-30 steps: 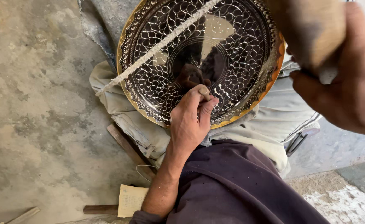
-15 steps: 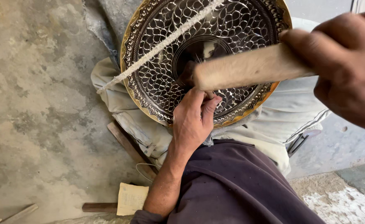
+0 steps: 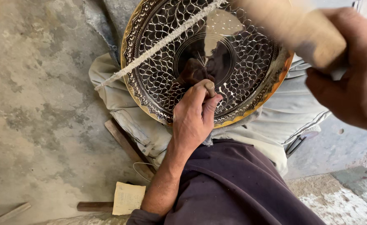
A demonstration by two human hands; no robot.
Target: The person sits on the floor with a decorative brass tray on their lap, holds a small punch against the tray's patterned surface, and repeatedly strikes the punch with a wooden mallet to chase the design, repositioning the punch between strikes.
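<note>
Concrete floor [image 3: 37, 116]; engraved brass tray [image 3: 250, 54] holds punch [image 3: 209, 88].

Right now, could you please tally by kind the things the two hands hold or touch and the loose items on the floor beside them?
Engraved round metal tray: 1
Small punch tool in the left hand, its top showing: 1
Wooden mallet in the right hand: 1
White cord across the tray: 1
Wooden sticks on the floor: 2
Paper pad: 1
Total: 7
</note>
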